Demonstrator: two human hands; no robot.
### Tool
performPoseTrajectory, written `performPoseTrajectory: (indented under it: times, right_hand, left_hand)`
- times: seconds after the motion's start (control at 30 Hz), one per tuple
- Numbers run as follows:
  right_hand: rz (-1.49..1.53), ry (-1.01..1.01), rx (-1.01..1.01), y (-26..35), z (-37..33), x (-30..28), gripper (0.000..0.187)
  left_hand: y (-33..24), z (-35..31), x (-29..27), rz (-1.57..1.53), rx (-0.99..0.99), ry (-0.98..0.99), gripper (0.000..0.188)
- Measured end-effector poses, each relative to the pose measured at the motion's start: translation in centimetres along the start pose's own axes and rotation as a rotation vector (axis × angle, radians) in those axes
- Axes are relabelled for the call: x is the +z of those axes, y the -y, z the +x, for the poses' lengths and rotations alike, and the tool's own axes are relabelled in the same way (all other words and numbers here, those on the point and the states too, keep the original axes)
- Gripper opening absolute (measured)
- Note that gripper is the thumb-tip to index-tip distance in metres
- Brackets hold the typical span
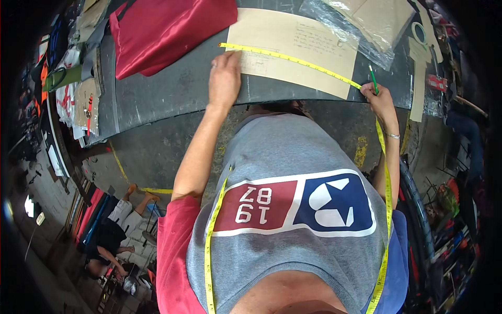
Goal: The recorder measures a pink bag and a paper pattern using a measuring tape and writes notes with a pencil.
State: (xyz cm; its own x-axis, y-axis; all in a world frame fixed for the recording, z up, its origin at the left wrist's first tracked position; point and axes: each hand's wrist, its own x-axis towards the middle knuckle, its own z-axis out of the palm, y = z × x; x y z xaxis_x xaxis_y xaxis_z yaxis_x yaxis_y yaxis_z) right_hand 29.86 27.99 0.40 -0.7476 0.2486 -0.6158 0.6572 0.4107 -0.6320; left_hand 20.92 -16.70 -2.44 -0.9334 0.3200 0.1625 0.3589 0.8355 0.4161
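Note:
A yellow tape measure (300, 64) lies across a tan card sheet (308, 42) on the dark worktable. My left hand (225, 79) rests at the sheet's left edge, fingers stretched forward just below the tape's end. At the sheet's right corner, my right hand (381, 102) pinches the tape. A green pencil (373, 78) also sticks up from its fingers. From there the tape runs down past my wrist and over my shoulders, and its other end hangs on my chest. Handwriting and a faint drawn outline show on the sheet.
Shiny red fabric (172, 34) lies left of the sheet. Clear plastic (361, 29) with tan sheets inside overlaps its far right. A tape roll (419, 33) and narrow card strips (418, 89) lie further right. Another person (112, 238) sits in the lower left background.

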Motion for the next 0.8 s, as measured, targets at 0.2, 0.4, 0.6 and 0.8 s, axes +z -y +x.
performPoseTrajectory:
  times: [0.2,0.4,0.6,0.8]
  right_hand:
    - [-0.122,-0.138,-0.175,-2.4,1.5,0.0,0.018]
    - [-0.064,-0.144,-0.098,-2.0,0.6,0.4,0.017]
    - [-0.123,-0.145,-0.08,-1.7,0.2,0.5,0.019]
    - [-0.186,-0.167,-0.116,-0.8,0.1,1.0,0.022]
  left_hand:
    - [-1.2,-0.2,1.1,0.128,0.026,-0.043,0.039]
    - [-1.9,-0.1,1.8,0.229,0.076,-0.016,0.043]
    - [-1.0,2.6,1.1,0.001,-0.067,-0.102,0.046]
    - [2.6,4.7,-0.1,0.003,-0.108,-0.062,0.03]
